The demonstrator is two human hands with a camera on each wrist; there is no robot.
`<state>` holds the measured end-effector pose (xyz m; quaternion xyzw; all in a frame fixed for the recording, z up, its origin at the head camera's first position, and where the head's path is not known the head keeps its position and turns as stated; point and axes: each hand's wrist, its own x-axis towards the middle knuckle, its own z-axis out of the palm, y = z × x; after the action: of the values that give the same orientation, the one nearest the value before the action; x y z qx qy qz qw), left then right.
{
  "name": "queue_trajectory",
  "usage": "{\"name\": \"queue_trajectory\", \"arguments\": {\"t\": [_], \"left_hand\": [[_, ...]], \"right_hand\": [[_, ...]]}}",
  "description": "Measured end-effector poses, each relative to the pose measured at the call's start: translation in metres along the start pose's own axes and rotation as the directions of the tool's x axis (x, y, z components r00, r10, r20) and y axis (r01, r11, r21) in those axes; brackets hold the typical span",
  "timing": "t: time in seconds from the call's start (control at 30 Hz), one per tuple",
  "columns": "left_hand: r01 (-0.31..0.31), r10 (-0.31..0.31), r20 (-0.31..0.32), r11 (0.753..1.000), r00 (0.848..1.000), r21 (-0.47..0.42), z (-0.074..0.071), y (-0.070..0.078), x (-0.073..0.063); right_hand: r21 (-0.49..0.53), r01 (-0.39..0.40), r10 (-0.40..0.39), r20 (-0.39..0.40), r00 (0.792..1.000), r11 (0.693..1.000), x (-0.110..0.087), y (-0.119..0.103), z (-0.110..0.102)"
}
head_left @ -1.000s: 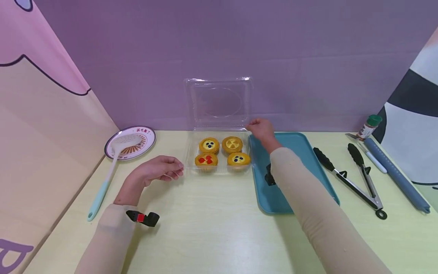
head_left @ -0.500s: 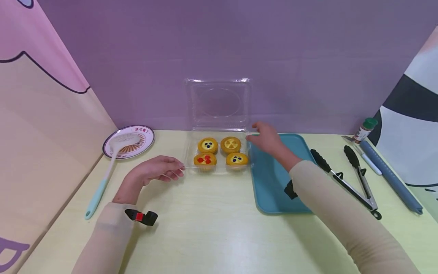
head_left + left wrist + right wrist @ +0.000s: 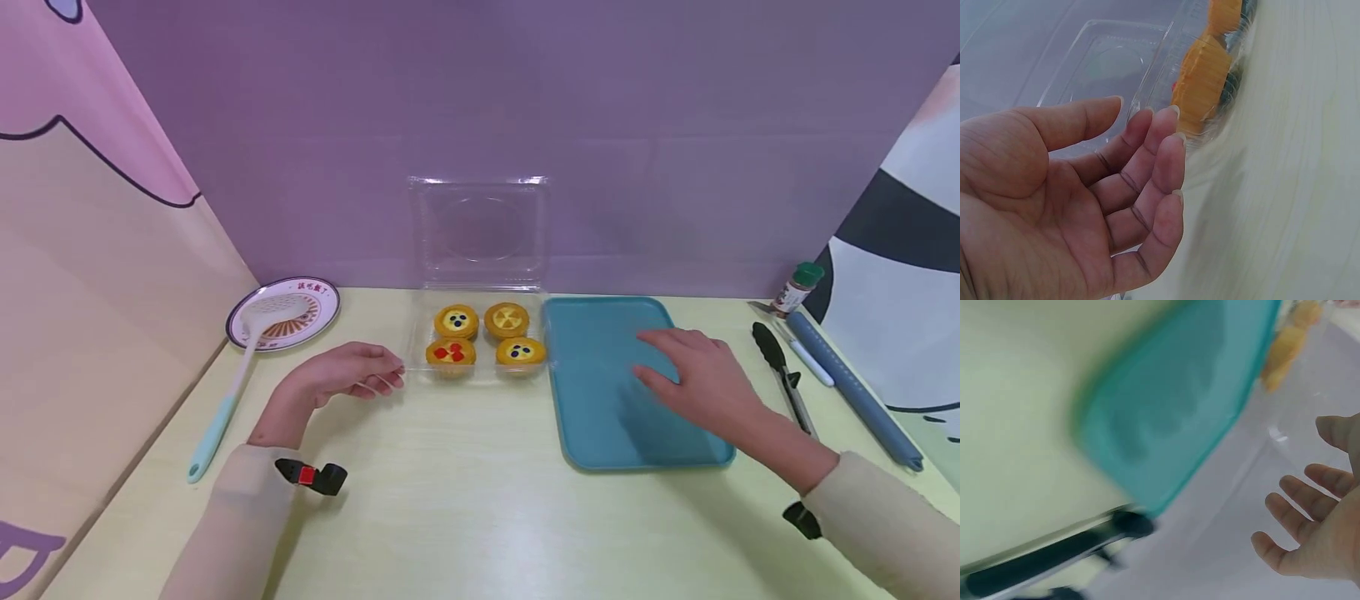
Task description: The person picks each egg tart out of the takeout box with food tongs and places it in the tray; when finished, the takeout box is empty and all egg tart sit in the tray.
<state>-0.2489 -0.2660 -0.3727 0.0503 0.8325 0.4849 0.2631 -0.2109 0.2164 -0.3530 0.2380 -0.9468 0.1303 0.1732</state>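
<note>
A clear plastic clamshell box (image 3: 486, 373) stands with its lid (image 3: 480, 229) raised against the purple backdrop. Several egg tarts sit in it: one with red topping (image 3: 451, 353), one plain yellow (image 3: 506, 319), and others with dark berries (image 3: 521, 352). My left hand (image 3: 341, 373) is beside the box's left front corner, fingers loosely bent and the palm bare in the left wrist view, fingertips right at the plastic. Over the blue tray (image 3: 600, 383), my right hand (image 3: 697, 375) has its fingers spread and holds nothing. A pair of tongs (image 3: 780, 367) is partly hidden behind the right hand.
On the left, a white skimmer with a mint handle (image 3: 213, 437) lies across a patterned plate (image 3: 324, 312). Toward the right edge are a knife with a white handle (image 3: 813, 362), a blue rolled sheet (image 3: 855, 387) and a green-capped spice jar (image 3: 797, 287).
My right hand has left the box's back right corner and moved right and nearer over the tray, its fingers spreading. The left hand has stayed in place.
</note>
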Motion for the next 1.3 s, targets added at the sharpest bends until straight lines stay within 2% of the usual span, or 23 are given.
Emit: {"name": "queue_trajectory", "arguments": {"t": [0.23,0.4,0.53,0.77,1.0,1.2,1.3], "left_hand": [[0.007,-0.007,-0.002,1.0,1.0,0.005,0.001,0.002,-0.001],[0.008,-0.008,-0.002,1.0,1.0,0.006,0.001,0.001,-0.001],[0.01,-0.01,0.004,1.0,1.0,0.008,0.001,0.0,-0.002],[0.002,-0.002,0.013,1.0,1.0,0.006,0.001,0.003,0.0],[0.006,-0.007,0.017,1.0,1.0,0.011,0.0,0.004,0.0],[0.006,-0.006,0.016,1.0,1.0,0.009,0.0,0.004,0.001],[0.007,-0.007,0.018,1.0,1.0,0.008,0.0,0.003,0.001]], "right_hand": [[-0.054,-0.07,0.067,-0.046,0.997,0.996,-0.042,0.045,-0.001],[-0.073,-0.155,0.152,-0.05,0.987,0.985,-0.058,0.071,-0.006],[-0.05,-0.254,0.253,-0.024,0.967,0.966,-0.067,0.085,-0.007],[-0.084,-0.427,0.429,0.008,0.903,0.901,-0.077,0.106,-0.006],[-0.075,-0.517,0.521,0.046,0.852,0.852,-0.083,0.12,-0.006],[-0.098,-0.622,0.63,0.108,0.769,0.776,-0.083,0.123,-0.003],[-0.099,-0.653,0.661,0.115,0.742,0.751,-0.081,0.124,-0.001]]}}
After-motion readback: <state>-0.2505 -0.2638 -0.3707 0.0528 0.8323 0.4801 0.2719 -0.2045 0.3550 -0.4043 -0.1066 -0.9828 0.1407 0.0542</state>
